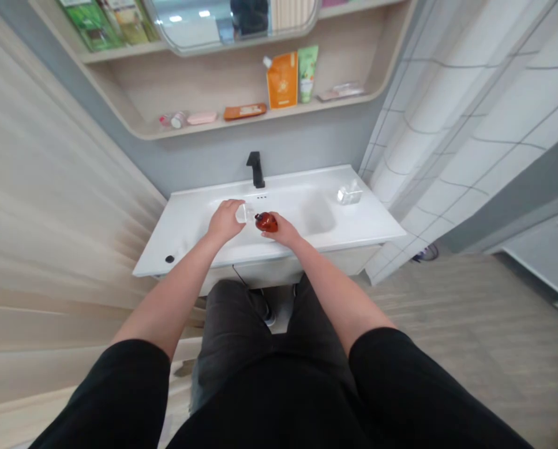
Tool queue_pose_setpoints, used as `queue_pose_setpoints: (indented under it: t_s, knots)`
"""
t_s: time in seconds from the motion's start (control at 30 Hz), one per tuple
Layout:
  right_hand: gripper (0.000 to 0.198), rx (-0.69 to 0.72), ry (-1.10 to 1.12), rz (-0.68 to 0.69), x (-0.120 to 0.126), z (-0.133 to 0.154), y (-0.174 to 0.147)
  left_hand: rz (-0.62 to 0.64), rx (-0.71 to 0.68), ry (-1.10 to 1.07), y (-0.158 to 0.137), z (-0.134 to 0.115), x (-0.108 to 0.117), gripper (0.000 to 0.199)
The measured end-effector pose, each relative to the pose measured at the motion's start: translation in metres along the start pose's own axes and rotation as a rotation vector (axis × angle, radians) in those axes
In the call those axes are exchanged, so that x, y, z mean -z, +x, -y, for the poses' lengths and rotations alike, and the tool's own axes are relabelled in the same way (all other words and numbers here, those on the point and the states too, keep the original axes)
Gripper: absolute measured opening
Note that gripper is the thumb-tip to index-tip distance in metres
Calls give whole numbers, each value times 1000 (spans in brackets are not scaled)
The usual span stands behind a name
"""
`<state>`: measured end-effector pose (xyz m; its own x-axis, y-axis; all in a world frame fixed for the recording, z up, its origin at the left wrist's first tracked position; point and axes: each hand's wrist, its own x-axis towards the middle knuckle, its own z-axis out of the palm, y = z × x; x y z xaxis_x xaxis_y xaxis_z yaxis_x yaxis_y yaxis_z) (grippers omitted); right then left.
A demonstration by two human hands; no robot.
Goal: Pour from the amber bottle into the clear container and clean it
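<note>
Over the white sink point(195, 215), my left hand point(225, 221) is closed around a small clear container point(241, 214), its opening facing right. My right hand point(283, 229) grips a reddish-brown bottle point(267, 222) with a dark tip pointing left at the clear container. The bottle looks tilted onto its side, and a small gap seems to lie between the two. Whether any liquid is passing between them, I cannot tell. Behind both hands stands a black faucet point(256, 169).
On the right of the counter sits a clear box or bottle point(349, 194). A round black piece point(169, 259) lies at the left front. The wall shelf point(190, 75) above holds an orange pouch point(283, 81), a green tube point(308, 73) and several small items. A curtain point(49, 187) hangs on the left.
</note>
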<state>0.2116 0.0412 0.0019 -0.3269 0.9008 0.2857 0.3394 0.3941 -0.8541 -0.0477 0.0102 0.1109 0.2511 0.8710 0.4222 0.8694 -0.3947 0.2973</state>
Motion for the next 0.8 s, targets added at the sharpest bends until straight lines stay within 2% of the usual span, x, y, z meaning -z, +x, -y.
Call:
queue_pose_setpoints:
  t_s: [0.47, 0.8]
  knots:
    - [85, 4, 3, -5, 0, 1, -1, 14, -21, 34, -1, -3, 4, 73]
    - [86, -3, 22, 0, 0, 0, -1, 57, -22, 136, 0, -11, 10, 72]
